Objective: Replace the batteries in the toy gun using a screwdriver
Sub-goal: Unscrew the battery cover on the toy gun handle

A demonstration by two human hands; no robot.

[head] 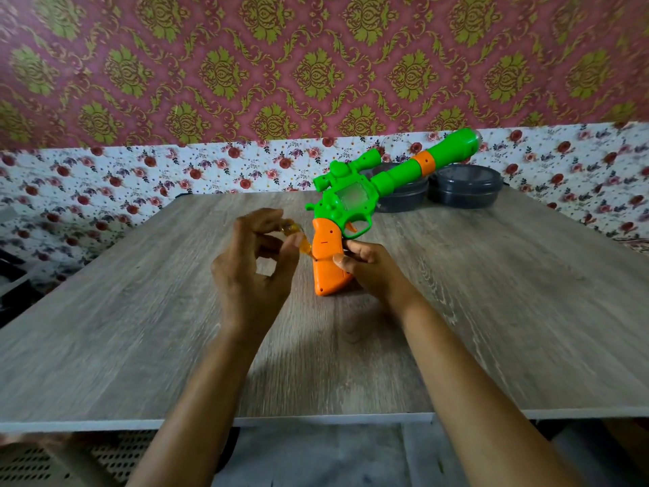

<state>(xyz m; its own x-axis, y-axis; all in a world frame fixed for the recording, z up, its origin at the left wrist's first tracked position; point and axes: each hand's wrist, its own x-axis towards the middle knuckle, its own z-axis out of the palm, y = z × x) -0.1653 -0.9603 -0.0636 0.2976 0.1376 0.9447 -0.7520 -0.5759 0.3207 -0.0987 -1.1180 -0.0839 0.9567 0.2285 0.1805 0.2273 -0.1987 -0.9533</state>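
A green toy gun [354, 198] with an orange grip [328, 261] stands on its butt on the wooden table [140, 311], barrel pointing up and to the right. My right hand [368, 268] grips the orange grip from the right side. My left hand [253, 272] pinches a screwdriver [300, 240] with a translucent amber handle. The screwdriver's tip meets the left side of the grip; the tip itself is too small to make out.
Two dark round lidded containers [463, 188] stand at the back of the table, behind the gun's barrel. A floral cloth [105, 184] and patterned wall rise behind the table. The table's front edge [316, 420] is near my forearms.
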